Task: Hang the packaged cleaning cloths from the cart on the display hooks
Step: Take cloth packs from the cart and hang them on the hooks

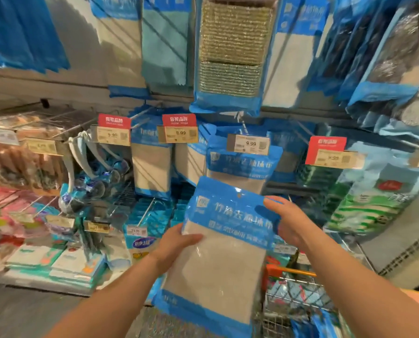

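Observation:
I hold a packaged cleaning cloth (pixel 218 262), a blue-topped clear bag with a beige cloth inside, upright in front of me. My left hand (pixel 176 242) grips its left edge, thumb across the front. My right hand (pixel 285 220) holds the upper right corner beside the small hang hole. Just above and behind it hangs a matching pack (pixel 242 164) on a display hook (pixel 242 123) with a 9.99 price tag (pixel 248 143). The wire cart (pixel 298 291) with an orange handle sits at the lower right, with more blue packs inside.
Hooks all around carry similar blue packs, sponges (pixel 232 52) above and green packs (pixel 364 198) to the right. Red-topped price tags (pixel 179 128) jut out on hook ends. Brushes (pixel 94 181) hang at the left, above a low shelf of boxed goods (pixel 57 262).

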